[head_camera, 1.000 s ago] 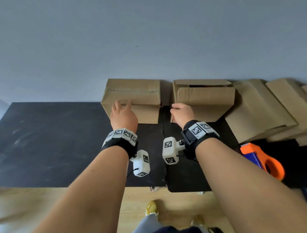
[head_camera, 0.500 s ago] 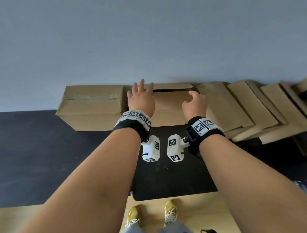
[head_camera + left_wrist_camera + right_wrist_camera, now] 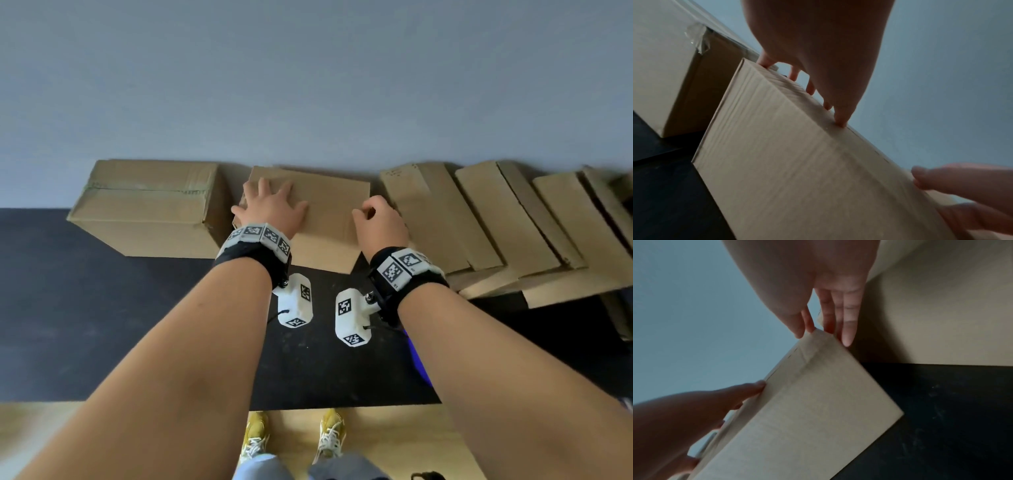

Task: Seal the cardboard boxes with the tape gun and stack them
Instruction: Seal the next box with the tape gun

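Note:
A plain cardboard box stands against the wall on the black mat. My left hand lies flat on its top at the left, fingers spread, thumb at the front edge. My right hand grips the box's upper right corner, thumb on top and fingers down the right side. A taped box stands just to the left. Of the tape gun only a blue sliver shows behind my right forearm.
Several flattened cardboard boxes lean in a row against the wall just right of the held box, close to my right fingers. The grey wall is directly behind the boxes.
My left hand left the taped box and both hands rose over the middle box. That box's top, open before, now lies closed under my left palm, and my right hand holds its right corner.

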A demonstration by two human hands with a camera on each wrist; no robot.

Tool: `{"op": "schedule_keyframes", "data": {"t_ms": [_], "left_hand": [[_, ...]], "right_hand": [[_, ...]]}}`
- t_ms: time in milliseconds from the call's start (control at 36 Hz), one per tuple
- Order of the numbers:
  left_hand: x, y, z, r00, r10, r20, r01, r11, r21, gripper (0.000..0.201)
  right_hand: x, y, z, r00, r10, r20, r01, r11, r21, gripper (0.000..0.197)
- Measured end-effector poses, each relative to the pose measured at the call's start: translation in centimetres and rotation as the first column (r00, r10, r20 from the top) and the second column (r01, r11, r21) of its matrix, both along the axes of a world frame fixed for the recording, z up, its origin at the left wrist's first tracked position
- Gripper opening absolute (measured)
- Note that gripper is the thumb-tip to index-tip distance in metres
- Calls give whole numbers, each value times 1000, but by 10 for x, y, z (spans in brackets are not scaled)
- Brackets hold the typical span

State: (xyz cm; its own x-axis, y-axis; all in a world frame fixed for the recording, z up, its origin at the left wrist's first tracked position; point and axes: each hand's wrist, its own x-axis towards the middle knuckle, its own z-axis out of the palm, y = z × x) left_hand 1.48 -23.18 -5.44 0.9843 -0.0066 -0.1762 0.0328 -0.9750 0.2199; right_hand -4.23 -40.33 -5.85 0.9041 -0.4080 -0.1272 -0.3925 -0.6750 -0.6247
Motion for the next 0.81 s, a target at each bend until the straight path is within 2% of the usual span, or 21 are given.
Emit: {"op": "schedule_keyframes", "data": {"t_ms": [28, 111, 222, 306, 389, 444, 556, 667, 805], "left_hand": [[-3, 0, -1, 1000, 10, 8, -10, 1000, 7, 59], [-12, 0, -7, 999, 19, 36, -20, 1000, 12, 62], [-28, 3, -13, 997, -29, 78, 26, 999, 38, 61], [-40, 4, -14, 995, -68, 75, 66, 997, 31, 62], [-52, 4, -13, 993, -96, 63, 96, 995, 5, 63], [-61, 3, -14, 991, -115, 62, 116, 993, -7, 62], [-78, -2, -18, 985, -161, 54, 162, 987, -13, 57], [-96, -13, -22, 982, -186, 41, 188, 981, -51, 54], [-117, -22, -29, 964, -252, 86, 259, 961, -94, 53]], "right_hand": [[-3, 0, -2, 1000, 5, 4, -5, 1000, 6, 19], [-14, -2, -8, 1000, -11, -2, 11, 998, 54, 28], [-21, -8, -6, 999, -18, 50, 20, 999, -26, 36], [-19, -6, -1, 996, 63, 68, -61, 998, -27, 47], [-21, -2, 1, 985, 170, 5, -170, 985, -24, 54], [-27, 0, -1, 977, 203, -62, -207, 976, -72, 51], [-48, 4, -3, 981, 161, -109, -176, 973, -150, 48], [-67, 5, -3, 985, 102, -138, -120, 985, -124, 44], [-96, 0, -9, 991, 36, -132, -45, 997, -62, 26]]}}
